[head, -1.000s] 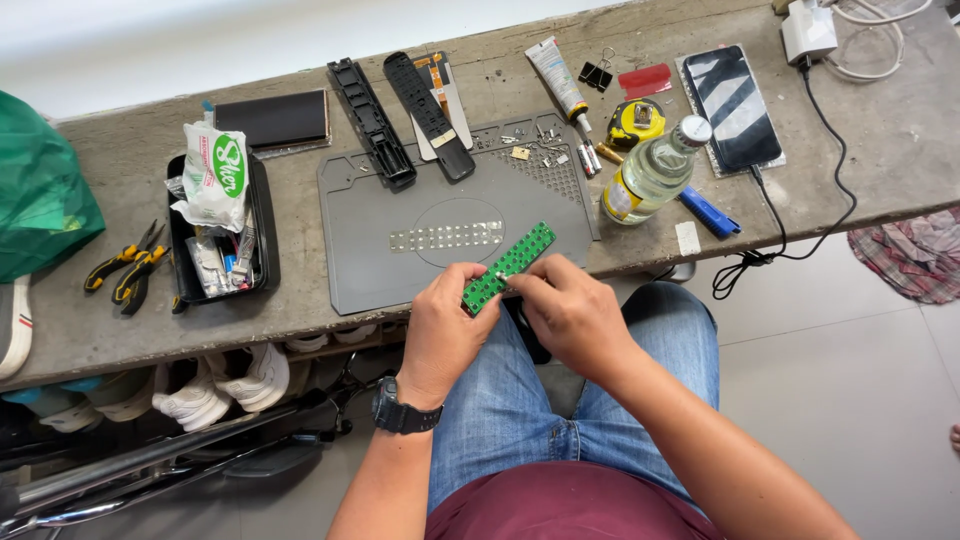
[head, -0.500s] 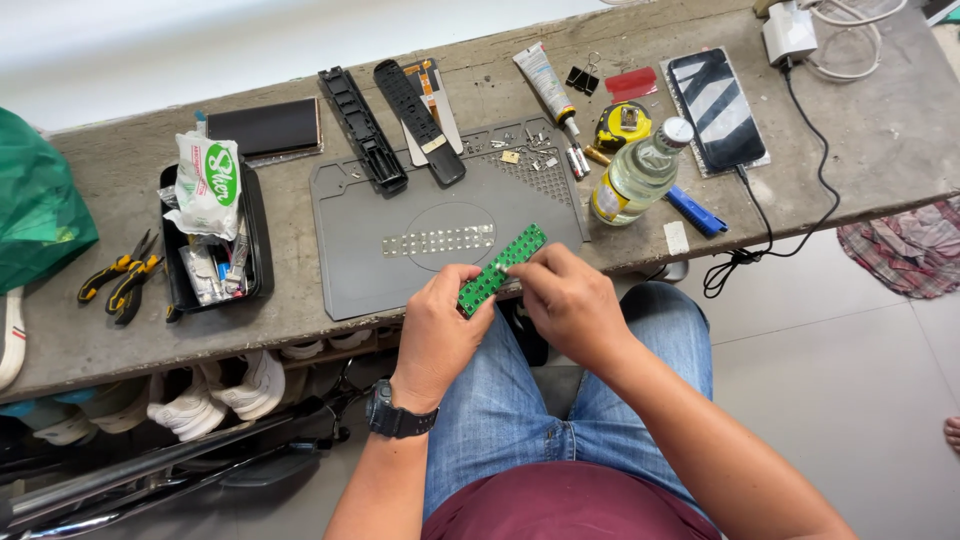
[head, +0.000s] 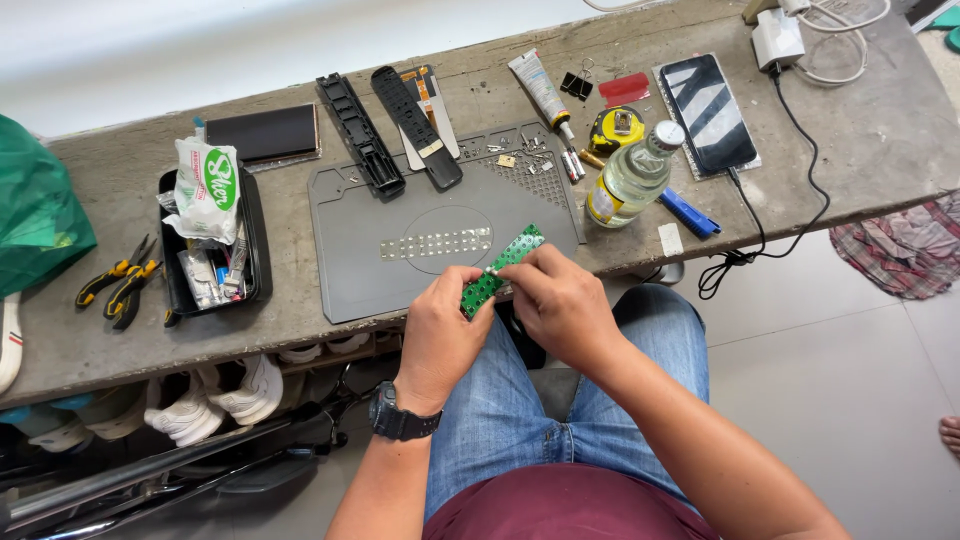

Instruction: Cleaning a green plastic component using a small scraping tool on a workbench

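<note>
Holding: both hands grasp a narrow green circuit board (head: 503, 270) just past the near edge of the grey mat (head: 350, 275), above the person's lap.
Left hand (head: 440, 335): grip closed on the lower end of the green circuit board, thumb on top; a dark wristwatch (head: 403, 420) sits on the wrist.
Right hand (head: 562, 305): grip pinched narrow on the middle of the green circuit board, fingertips meeting at a small pale part on its edge; what that part is cannot be told.
Green circuit board: tilted, upper end over the near right corner of the grey mat, lower end hidden between the hands.
Grey mat: lies flat at the middle of the concrete worktop (head: 880, 140); a strip of small silvery squares (head: 436, 243) rests at its centre.
Far edge of the grey mat: two long black casing parts (head: 360, 135) lie side by side, with small screws and bits to their right.
Right of the grey mat: a clear bottle (head: 632, 178) stands upright, touching the mat's right edge; a yellow tape measure (head: 614, 128), a glue tube (head: 538, 85) and a blue tool (head: 688, 213) lie near it.
Further right of the grey mat: a phone (head: 710, 110) lies face up with a black cable running off the worktop.
Left of the grey mat: a black tray (head: 250, 240) holds a white packet and small tools; yellow-handled pliers (head: 118, 282) lie beyond it.
</note>
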